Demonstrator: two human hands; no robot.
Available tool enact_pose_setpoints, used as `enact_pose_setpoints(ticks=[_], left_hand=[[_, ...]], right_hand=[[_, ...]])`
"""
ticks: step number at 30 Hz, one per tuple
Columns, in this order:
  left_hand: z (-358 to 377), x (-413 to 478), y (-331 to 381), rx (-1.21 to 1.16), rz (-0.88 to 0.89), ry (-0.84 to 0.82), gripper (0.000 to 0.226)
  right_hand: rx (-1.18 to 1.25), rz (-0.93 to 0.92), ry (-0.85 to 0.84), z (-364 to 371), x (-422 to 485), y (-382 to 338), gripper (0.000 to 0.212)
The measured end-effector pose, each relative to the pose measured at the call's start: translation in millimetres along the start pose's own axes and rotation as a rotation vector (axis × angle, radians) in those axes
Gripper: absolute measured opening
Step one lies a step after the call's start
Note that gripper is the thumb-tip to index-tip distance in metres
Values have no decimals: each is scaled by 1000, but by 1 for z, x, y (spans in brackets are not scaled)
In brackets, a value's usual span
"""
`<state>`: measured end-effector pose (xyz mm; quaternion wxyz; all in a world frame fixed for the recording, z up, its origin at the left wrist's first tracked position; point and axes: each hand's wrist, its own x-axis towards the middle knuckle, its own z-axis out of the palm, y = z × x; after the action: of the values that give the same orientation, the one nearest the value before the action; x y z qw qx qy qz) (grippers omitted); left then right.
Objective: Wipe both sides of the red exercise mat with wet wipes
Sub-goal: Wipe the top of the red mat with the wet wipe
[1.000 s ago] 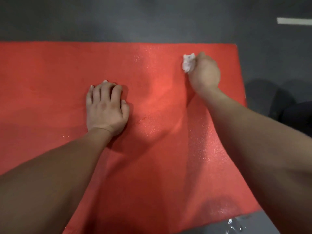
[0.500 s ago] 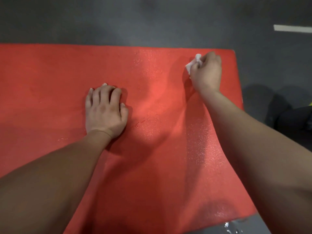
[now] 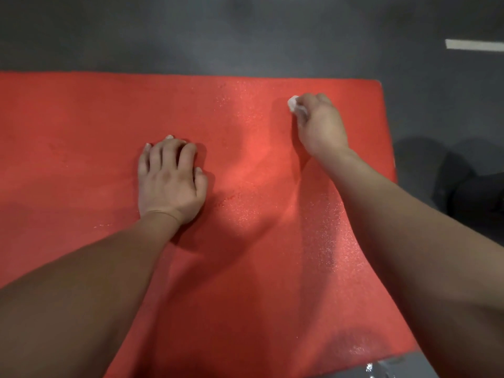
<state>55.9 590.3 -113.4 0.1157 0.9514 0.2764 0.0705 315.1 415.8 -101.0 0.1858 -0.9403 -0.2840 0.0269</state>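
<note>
The red exercise mat (image 3: 81, 132) lies flat on a dark grey floor and fills most of the view. My left hand (image 3: 169, 181) rests palm down on the mat near its middle, fingers lightly bent. My right hand (image 3: 321, 126) is near the mat's far right corner, its fingers curled round a crumpled white wet wipe (image 3: 294, 105) that pokes out at the fingertips and touches the mat. The mat glistens with wet specks around and below my right arm.
Dark grey floor (image 3: 245, 34) surrounds the mat. A white strip (image 3: 474, 45) lies on the floor at the far right. A dark object (image 3: 474, 197) sits just off the mat's right edge. Something shiny and crinkled (image 3: 381, 371) shows at the bottom edge.
My right hand has slid the wipe along the mat's far edge, first toward the right corner, then back to the left. My left hand has stayed planted.
</note>
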Motion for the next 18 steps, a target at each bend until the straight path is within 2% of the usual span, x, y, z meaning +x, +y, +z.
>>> enact_pose_setpoints(ticks=[3,4,6,9,10,12,14,18], left_hand=[[1,0,-1,12,3,2,44],[1,0,-1,18,5,0,43],[1,0,-1,24,4,-6,43],[1,0,0,20,4,5,43],[1,0,0,19,7,11,44],[0,1,0,15,8,11,44],[1,1,0,17,3,2,44],[2,1,0,10,-1,5,45]], right_hand=[[-22,353,169,5,22,-9,28],[-38,380,186,11,25,-21,29],[-57,238,153,26,18,-57,29],[-34,-154,35,48,-14,-106,21],[-24,-234,-3,50,-18,-108,20],[-23,-276,-5,42,-8,-92,19],[-61,-177,50,31,14,-61,19],[-157,291,204,5,43,9,22]])
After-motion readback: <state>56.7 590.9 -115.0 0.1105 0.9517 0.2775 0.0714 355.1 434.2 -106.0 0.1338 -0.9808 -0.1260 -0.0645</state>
